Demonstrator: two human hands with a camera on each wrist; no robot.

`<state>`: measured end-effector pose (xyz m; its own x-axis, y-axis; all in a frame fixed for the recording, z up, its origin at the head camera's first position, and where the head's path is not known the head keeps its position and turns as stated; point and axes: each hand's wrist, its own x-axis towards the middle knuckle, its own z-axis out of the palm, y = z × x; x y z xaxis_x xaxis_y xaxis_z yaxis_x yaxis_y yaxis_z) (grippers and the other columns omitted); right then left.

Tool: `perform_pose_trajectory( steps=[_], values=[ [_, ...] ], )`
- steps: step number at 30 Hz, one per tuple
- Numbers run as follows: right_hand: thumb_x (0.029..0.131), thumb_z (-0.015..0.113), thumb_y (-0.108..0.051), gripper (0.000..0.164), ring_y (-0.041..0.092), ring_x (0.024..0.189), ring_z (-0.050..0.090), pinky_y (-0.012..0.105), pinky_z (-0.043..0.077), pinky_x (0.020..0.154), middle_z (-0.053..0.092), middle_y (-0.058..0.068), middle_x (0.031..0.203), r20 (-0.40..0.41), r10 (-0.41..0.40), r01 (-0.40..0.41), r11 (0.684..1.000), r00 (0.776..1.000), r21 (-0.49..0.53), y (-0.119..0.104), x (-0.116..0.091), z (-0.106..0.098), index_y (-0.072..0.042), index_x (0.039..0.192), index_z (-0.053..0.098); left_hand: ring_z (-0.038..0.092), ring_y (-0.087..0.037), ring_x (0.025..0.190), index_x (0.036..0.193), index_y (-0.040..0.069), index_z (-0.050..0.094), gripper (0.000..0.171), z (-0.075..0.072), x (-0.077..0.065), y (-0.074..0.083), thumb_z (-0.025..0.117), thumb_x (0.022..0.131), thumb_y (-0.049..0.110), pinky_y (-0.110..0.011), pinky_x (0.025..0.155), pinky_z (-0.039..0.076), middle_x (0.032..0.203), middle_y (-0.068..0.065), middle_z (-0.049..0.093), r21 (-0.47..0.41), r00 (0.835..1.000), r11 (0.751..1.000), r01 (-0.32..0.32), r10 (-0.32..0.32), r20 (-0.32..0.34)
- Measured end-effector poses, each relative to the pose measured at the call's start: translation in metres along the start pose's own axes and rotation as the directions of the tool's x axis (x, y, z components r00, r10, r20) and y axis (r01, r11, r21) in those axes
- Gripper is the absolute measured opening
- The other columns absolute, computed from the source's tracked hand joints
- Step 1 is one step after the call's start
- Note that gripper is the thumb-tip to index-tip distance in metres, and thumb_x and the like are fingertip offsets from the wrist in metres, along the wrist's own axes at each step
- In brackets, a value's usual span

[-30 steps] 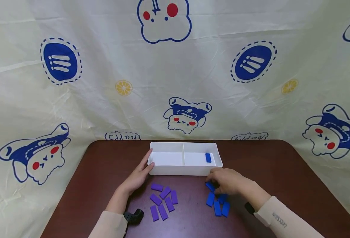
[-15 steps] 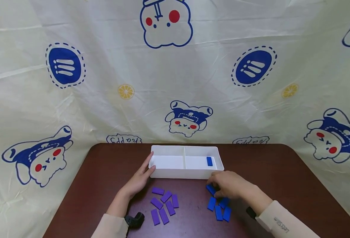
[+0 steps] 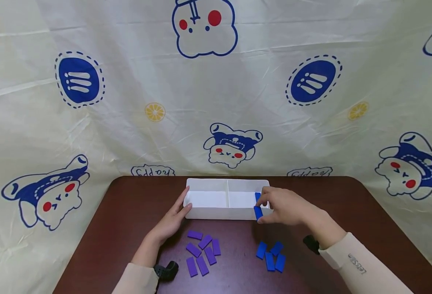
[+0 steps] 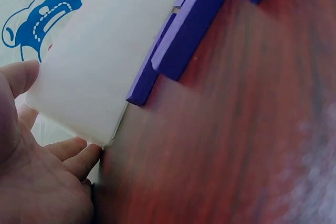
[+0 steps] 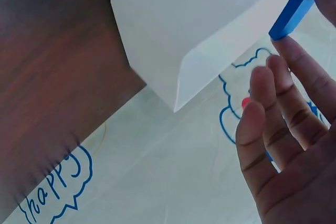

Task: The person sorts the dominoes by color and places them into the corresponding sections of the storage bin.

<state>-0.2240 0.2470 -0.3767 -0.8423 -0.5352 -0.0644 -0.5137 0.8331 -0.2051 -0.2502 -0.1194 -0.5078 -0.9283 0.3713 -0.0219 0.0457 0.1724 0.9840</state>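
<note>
A white two-compartment box (image 3: pixel 208 213) stands near the table's far edge. My left hand (image 3: pixel 170 222) rests against its left end, thumb at the front rim and straight fingers along the end wall; the left wrist view shows the fingertips at the box's corner. With thumb and index finger, my right hand (image 3: pixel 283 206) pinches a small blue rectangular block (image 5: pixel 292 13), seen over the front wall of the right compartment. Its other fingers are free. Another blue block (image 3: pixel 257 197) lies inside that compartment, partly hidden by the hand. The left compartment shows only its white floor.
Several loose blue blocks (image 3: pixel 270 261) lie on the brown table (image 3: pixel 238 277) at front right. Several purple blocks (image 3: pixel 202 265) are spread in front of the box, near my left forearm. A printed cloth (image 3: pixel 216 90) hangs behind the table.
My right hand has lifted one blue block from the group on the table and carried it up and forward to the box's front wall. My left hand stays at the box's end.
</note>
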Motion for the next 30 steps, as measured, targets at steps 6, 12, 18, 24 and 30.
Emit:
perform_pose_trajectory(
  steps=[6, 12, 18, 24, 30],
  values=[
    [0.081, 0.088, -0.043, 0.041, 0.019, 0.096, 0.061, 0.036, 0.057, 0.081, 0.062, 0.0, 0.107, -0.04, 0.065, -0.065, 0.998, 0.997, -0.014, 0.009, 0.014, -0.008, -0.016, 0.112, 0.08, 0.005, -0.028, 0.162, 0.166, 0.041, 0.013, 0.065, 0.0, 0.002, -0.001, 0.047, 0.111, 0.037, -0.059, 0.128, 0.012, 0.176, -0.004, 0.007, -0.015, 1.0, 1.0, -0.007, 0.007, 0.006],
    [0.082, 0.087, -0.04, 0.041, 0.026, 0.108, 0.06, 0.048, 0.056, 0.096, 0.063, 0.007, 0.121, -0.073, 0.063, -0.065, 0.998, 0.995, -0.023, 0.016, 0.026, -0.007, -0.014, 0.113, 0.08, 0.004, -0.028, 0.162, 0.166, 0.041, 0.012, 0.065, -0.001, 0.001, -0.002, 0.046, 0.111, 0.036, -0.058, 0.128, 0.011, 0.176, -0.004, 0.006, -0.011, 1.0, 1.0, 0.007, -0.006, 0.007],
    [0.083, 0.087, -0.038, 0.039, 0.031, 0.115, 0.059, 0.052, 0.054, 0.1, 0.063, 0.011, 0.126, -0.088, 0.052, -0.054, 0.998, 0.995, -0.025, 0.025, 0.034, -0.009, -0.013, 0.111, 0.08, 0.004, -0.027, 0.162, 0.165, 0.044, 0.013, 0.064, -0.001, 0.005, 0.0, 0.047, 0.111, 0.038, -0.058, 0.128, 0.013, 0.176, -0.003, 0.006, -0.017, 1.0, 1.0, 0.006, -0.005, 0.019],
    [0.082, 0.088, -0.038, 0.04, 0.034, 0.12, 0.058, 0.055, 0.05, 0.106, 0.062, 0.014, 0.131, -0.066, 0.107, -0.108, 0.994, 0.992, -0.021, 0.031, 0.043, -0.01, -0.012, 0.112, 0.079, 0.003, -0.028, 0.162, 0.166, 0.041, 0.012, 0.065, 0.0, 0.007, 0.005, 0.046, 0.111, 0.036, -0.058, 0.128, 0.012, 0.176, -0.003, 0.005, -0.004, 1.0, 1.0, 0.0, 0.001, 0.022],
    [0.083, 0.087, -0.037, 0.039, 0.035, 0.122, 0.056, 0.055, 0.048, 0.108, 0.062, 0.014, 0.132, -0.056, 0.144, -0.147, 0.988, 0.988, -0.05, 0.033, 0.058, 0.01, -0.012, 0.112, 0.08, 0.001, -0.03, 0.162, 0.166, 0.039, 0.013, 0.065, 0.001, 0.0, 0.001, 0.046, 0.111, 0.038, -0.06, 0.128, 0.008, 0.176, -0.006, 0.004, 0.02, 1.0, 1.0, 0.008, -0.008, -0.004]
  ],
)
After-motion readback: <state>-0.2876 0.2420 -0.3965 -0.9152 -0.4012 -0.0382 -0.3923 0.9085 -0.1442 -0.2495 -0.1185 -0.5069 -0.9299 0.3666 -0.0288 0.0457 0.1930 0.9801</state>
